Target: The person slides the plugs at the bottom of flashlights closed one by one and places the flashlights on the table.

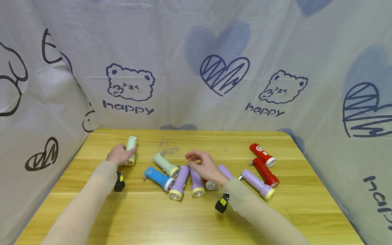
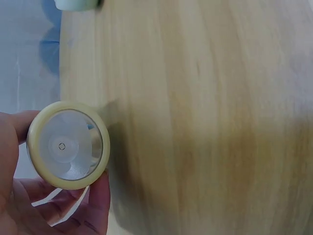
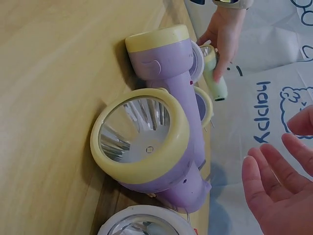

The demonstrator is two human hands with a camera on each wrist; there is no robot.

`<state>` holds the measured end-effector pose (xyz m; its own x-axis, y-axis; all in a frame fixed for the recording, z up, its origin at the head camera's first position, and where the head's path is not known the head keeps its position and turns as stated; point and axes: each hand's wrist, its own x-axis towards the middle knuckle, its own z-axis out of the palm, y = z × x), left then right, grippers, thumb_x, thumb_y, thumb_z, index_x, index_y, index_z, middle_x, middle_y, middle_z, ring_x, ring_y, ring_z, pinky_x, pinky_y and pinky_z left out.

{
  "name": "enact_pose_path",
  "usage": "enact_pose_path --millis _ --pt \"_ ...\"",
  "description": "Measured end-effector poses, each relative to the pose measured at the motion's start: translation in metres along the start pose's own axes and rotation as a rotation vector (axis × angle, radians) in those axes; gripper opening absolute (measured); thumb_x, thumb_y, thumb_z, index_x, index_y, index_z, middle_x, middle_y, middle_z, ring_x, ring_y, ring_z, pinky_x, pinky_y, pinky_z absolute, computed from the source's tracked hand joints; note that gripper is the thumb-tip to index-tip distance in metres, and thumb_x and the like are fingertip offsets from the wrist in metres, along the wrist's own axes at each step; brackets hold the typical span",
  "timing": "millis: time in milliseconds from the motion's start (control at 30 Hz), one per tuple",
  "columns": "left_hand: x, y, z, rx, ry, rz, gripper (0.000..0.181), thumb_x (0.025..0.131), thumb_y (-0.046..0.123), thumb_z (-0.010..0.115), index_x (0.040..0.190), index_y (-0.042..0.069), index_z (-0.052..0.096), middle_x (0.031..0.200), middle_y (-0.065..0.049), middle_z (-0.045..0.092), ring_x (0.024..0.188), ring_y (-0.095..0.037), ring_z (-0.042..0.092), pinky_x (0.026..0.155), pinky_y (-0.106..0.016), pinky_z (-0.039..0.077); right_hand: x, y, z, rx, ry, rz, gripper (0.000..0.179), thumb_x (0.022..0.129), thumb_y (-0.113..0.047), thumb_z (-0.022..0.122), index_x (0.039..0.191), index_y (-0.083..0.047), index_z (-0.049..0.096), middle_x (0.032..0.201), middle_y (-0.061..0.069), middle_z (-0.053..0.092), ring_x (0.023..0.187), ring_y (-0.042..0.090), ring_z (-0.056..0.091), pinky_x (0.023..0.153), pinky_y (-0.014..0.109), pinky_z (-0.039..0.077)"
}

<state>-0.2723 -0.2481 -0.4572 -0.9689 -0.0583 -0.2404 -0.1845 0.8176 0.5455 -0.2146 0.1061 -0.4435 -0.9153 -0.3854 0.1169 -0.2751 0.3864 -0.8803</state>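
Observation:
My left hand (image 1: 120, 154) grips a pale green flashlight (image 1: 131, 143) with a cream rim near the table's back left. In the left wrist view, the lens end (image 2: 68, 145) faces the camera, with fingers and thumb around it. My right hand (image 1: 206, 166) hovers over the middle of a row of flashlights, fingers loosely bent and holding nothing. Beneath and beside it lie two purple flashlights (image 1: 196, 182) with cream rims. A red flashlight (image 1: 211, 185) with a white rim and another purple flashlight (image 1: 225, 171) are partly hidden by this hand and wrist.
Between the hands lie a second pale green flashlight (image 1: 165, 165) and a blue flashlight (image 1: 159, 177). Two red flashlights (image 1: 265, 172) and a purple flashlight (image 1: 256, 183) lie at the right of the wooden table (image 1: 171, 221). A patterned cloth (image 1: 177, 95) hangs behind and at the sides.

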Motion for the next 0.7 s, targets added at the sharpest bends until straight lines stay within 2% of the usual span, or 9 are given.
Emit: enact_pose_path --millis 133,467,600,700 --pt "0.002 -0.005 0.001 0.016 0.006 -0.01 0.071 0.102 0.048 0.045 0.134 -0.016 0.047 0.117 -0.033 0.061 0.09 -0.032 0.061 0.068 -0.033 0.05 -0.001 0.0 0.001 -0.002 -0.02 0.008 0.03 0.096 -0.005 0.058 0.126 -0.004 0.064 0.128 0.021 0.066 0.116 0.032 0.065 0.101 0.044 0.055" --pt "0.013 -0.009 0.006 0.084 0.006 0.015 0.069 0.102 0.05 0.045 0.127 -0.013 0.056 0.105 -0.028 0.063 0.075 -0.024 0.058 0.056 -0.028 0.046 -0.002 0.002 -0.002 -0.006 -0.041 0.025 0.031 0.097 -0.005 0.058 0.127 -0.005 0.063 0.127 0.017 0.067 0.116 0.032 0.065 0.101 0.043 0.055" --pt "0.012 -0.01 0.006 0.11 0.006 0.021 0.069 0.102 0.05 0.044 0.126 -0.014 0.057 0.104 -0.028 0.062 0.075 -0.025 0.057 0.056 -0.029 0.045 -0.002 0.003 -0.002 -0.024 -0.059 0.028 0.032 0.097 -0.006 0.058 0.128 -0.004 0.062 0.129 0.021 0.066 0.117 0.032 0.065 0.101 0.044 0.054" --pt "0.013 -0.011 0.005 0.114 0.003 0.02 0.071 0.102 0.051 0.043 0.129 -0.014 0.055 0.11 -0.03 0.063 0.08 -0.027 0.059 0.059 -0.03 0.047 -0.002 0.002 -0.002 -0.04 -0.071 0.033 0.033 0.097 -0.006 0.058 0.129 -0.004 0.062 0.129 0.022 0.065 0.116 0.033 0.065 0.101 0.044 0.055"
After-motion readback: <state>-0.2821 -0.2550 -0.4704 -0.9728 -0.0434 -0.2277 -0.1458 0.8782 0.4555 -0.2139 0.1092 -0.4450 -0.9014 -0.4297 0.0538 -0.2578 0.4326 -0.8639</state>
